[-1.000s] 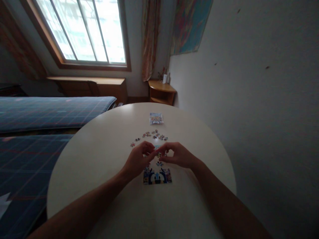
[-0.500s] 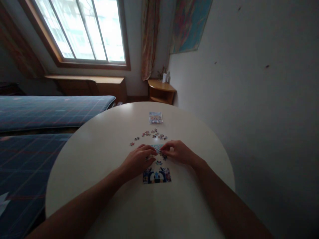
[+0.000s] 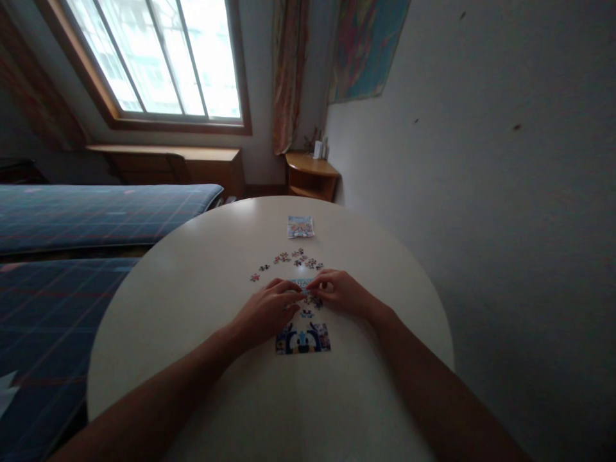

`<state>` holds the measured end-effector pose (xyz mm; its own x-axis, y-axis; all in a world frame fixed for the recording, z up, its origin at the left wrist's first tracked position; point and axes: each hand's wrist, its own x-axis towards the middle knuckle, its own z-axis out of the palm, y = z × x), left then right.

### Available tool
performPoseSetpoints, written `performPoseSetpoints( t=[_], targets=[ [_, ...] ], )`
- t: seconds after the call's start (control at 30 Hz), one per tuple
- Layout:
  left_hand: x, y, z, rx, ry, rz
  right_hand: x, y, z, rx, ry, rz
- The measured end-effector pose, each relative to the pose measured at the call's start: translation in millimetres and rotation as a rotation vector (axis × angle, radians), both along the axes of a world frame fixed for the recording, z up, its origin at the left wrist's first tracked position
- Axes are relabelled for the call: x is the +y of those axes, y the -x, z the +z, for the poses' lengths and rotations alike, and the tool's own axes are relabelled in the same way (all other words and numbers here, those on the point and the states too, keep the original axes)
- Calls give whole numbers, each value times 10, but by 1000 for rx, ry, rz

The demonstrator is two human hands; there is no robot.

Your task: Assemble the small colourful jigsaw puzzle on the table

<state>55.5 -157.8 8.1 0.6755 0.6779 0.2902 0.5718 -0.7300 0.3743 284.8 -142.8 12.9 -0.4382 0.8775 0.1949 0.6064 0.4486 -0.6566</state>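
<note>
A partly joined jigsaw puzzle (image 3: 302,283) lies between my hands, its light blue upper strip showing and much of it covered by my fingers. My left hand (image 3: 270,310) rests at its left side, thumb apart from the other fingers, fingertips touching the puzzle. From the right, my right hand (image 3: 339,292) pinches a small jigsaw piece against the puzzle; the piece is mostly hidden by the fingertips. Just below is a loose jigsaw piece (image 3: 307,314). Nearer to me lies a joined strip with a blue cartoon dog's face (image 3: 303,340).
Several loose jigsaw pieces (image 3: 283,257) form an arc beyond my hands on the round white table (image 3: 192,282). A small printed packet (image 3: 301,227) lies farther back. A plaid-covered bed (image 3: 96,215) stands to the left, and a wall (image 3: 481,212) rises on the right.
My right hand has shifted slightly left, its fingertips now closer to the left hand's fingers over the puzzle. My left hand has stayed nearly still.
</note>
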Motion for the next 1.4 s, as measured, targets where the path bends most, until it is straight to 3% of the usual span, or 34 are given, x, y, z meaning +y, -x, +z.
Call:
performPoseSetpoints(
  t=[0.27, 0.53, 0.83, 1.07, 1.17, 1.27, 1.4],
  targets=[
    [-7, 7, 0, 101, -88, -126, -22, -124, 65, -36, 24, -26],
    [-35, -2, 48, 221, -112, -135, -20, -133, 24, -34, 21, 25],
    [-11, -1, 83, 209, -111, -181, -50, -127, 98, -92, -2, 73],
    [16, -8, 69, 133, -68, -212, 105, -164, -52, -200, -207, -146],
    [39, 1, 64, 95, -57, -225, 149, -141, -95, -300, -214, -174],
    [119, 75, 61, 84, -90, -144, 154, -116, -90, -374, -181, -184],
    [295, 285, 54, 122, -147, 185, 148, -138, -70, -390, -175, -204]
  ],
)
